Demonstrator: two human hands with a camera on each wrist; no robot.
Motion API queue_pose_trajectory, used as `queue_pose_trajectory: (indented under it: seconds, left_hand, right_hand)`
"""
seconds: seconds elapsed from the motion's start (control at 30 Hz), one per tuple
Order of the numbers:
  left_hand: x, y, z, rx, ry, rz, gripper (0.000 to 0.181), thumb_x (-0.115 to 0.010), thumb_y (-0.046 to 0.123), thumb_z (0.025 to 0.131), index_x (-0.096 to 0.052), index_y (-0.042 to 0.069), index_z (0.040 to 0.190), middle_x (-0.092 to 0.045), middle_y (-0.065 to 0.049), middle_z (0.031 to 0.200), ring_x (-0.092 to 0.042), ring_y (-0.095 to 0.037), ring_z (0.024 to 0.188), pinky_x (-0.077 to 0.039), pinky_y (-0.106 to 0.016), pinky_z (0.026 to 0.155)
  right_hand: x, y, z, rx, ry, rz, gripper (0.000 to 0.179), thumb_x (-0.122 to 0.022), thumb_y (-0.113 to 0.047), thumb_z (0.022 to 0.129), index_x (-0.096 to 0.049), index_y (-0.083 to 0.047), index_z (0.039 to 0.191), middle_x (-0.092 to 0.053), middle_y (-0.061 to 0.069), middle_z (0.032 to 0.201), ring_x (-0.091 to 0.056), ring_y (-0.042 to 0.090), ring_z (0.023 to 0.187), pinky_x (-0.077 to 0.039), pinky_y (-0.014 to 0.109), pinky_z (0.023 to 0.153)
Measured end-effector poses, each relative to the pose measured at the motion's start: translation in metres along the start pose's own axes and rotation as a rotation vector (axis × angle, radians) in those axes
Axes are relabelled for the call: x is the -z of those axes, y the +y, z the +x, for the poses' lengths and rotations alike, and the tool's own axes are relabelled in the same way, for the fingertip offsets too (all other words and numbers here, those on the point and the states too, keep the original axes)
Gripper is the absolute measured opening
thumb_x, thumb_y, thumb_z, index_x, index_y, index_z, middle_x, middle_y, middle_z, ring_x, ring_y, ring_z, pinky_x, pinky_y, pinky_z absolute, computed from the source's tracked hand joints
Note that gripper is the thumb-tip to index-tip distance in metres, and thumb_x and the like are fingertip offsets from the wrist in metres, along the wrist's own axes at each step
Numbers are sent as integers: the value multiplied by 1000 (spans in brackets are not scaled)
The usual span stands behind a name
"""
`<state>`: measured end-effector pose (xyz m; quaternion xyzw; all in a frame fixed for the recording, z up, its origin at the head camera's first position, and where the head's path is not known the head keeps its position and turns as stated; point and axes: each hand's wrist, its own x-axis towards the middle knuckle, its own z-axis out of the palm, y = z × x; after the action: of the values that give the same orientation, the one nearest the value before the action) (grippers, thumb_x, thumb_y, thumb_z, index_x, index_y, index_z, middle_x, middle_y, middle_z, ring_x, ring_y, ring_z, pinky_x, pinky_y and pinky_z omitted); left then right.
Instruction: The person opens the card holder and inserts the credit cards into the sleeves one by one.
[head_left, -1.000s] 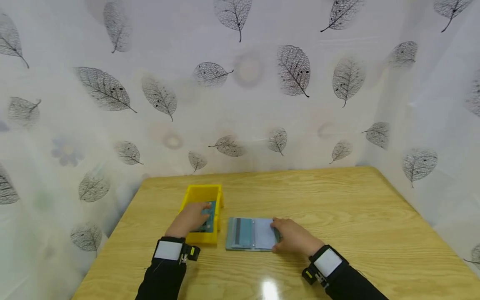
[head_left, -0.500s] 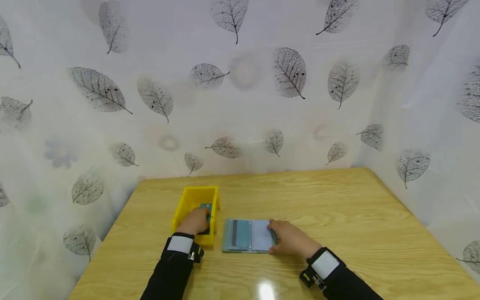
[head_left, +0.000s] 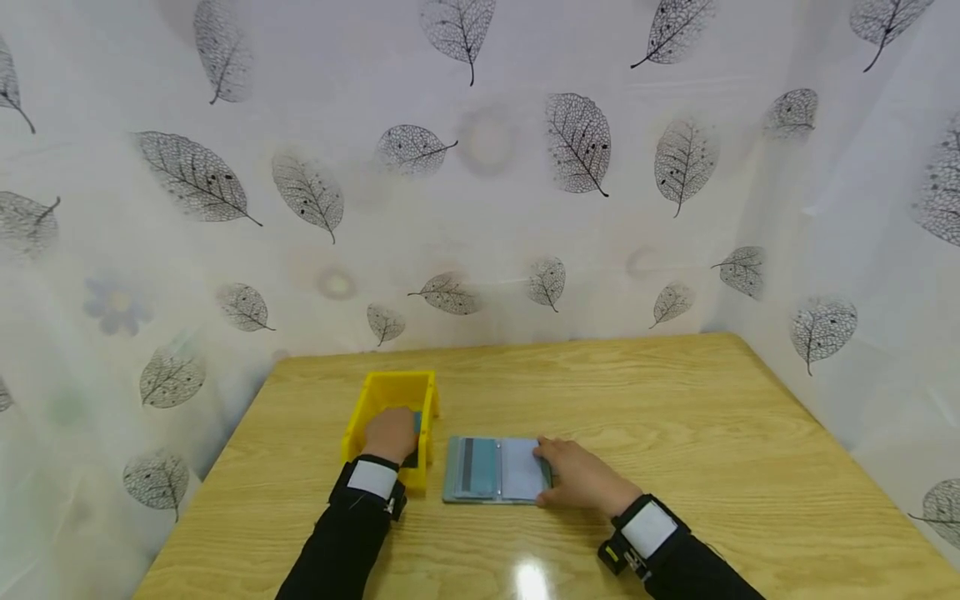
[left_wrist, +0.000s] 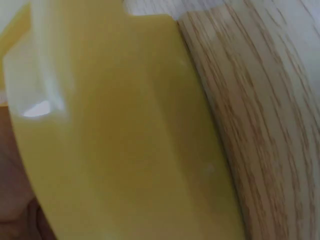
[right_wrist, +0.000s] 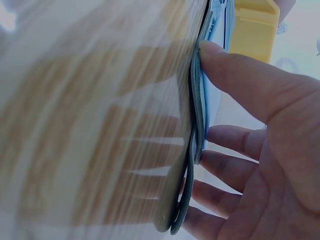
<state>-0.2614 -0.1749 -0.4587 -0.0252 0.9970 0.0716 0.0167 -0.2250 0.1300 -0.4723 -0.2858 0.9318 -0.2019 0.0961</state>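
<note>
left hand (head_left: 390, 433) I see down in the yellow bin (head_left: 399, 385), its fingers hidden so I cannot tell their hold, blue item (head_left: 417, 422) beside it, right hand (head_left: 583, 478) with thumb and fingers spread apart, tips touching the booklet's (head_left: 487, 468) right end, on the table (head_left: 675, 417)

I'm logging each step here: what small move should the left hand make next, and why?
Probably the left hand should secure the teal item in the yellow bin: the hand partly covers it, fingers hidden, while the right hand holds the open booklet by its right end.
</note>
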Motion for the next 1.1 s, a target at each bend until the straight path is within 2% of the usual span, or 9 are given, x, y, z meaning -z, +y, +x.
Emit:
queue_pose_trajectory:
  seconds: [0.17, 0.47, 0.73, 0.83, 0.93, 1.1]
  left_hand:
    - [1, 2, -2, -33, 24, 6, 22, -58, 6, 91, -59, 4, 70, -55, -7, 68, -53, -21, 62, -49, -38, 59]
    - [4, 4, -11, -128, -50, 15, 25, -60, 4, 90, -51, 7, 67, -49, -6, 65, -48, -18, 60, -43, -31, 57]
    - [2, -7, -8, -278, 5, 10, 16, -69, 2, 84, -54, 8, 82, -52, -5, 71, -50, -19, 65, -45, -37, 63]
    - [4, -7, -8, -255, -6, 4, 12, -66, 2, 87, -55, 6, 86, -52, -6, 72, -50, -20, 65, -45, -37, 63]
    - [6, -8, -8, -213, 23, 5, 7, -59, 3, 93, -57, 4, 87, -51, -6, 72, -50, -20, 64, -45, -36, 62]
    - [10, -9, -9, -143, 160, -34, 6, -56, 1, 94, -60, 1, 89, -56, -8, 73, -54, -21, 67, -49, -39, 66]
  right_hand:
    - [-1, 0, -1, -4, 4, 5, 71, -83, -31, 76, -55, 3, 132, -45, 25, 143, -45, 42, 129, -35, 54, 106]
    - [0, -1, -2, -7, -2, 8, 71, -83, -32, 76, -56, 3, 131, -45, 26, 142, -45, 43, 129, -35, 55, 106]
    - [3, -1, -2, -17, 9, 18, 69, -83, -30, 77, -55, 3, 132, -44, 24, 144, -44, 42, 130, -34, 55, 106]
    - [4, -1, -3, -15, 10, 28, 69, -83, -29, 77, -55, 3, 132, -44, 24, 144, -43, 43, 130, -34, 55, 107]
    - [3, -1, -3, -12, 8, 37, 69, -82, -29, 77, -55, 3, 132, -44, 25, 144, -43, 43, 131, -33, 55, 107]
    - [1, 0, -4, -17, -1, 38, 70, -82, -29, 78, -54, 3, 133, -44, 24, 144, -42, 43, 131, -34, 55, 106]
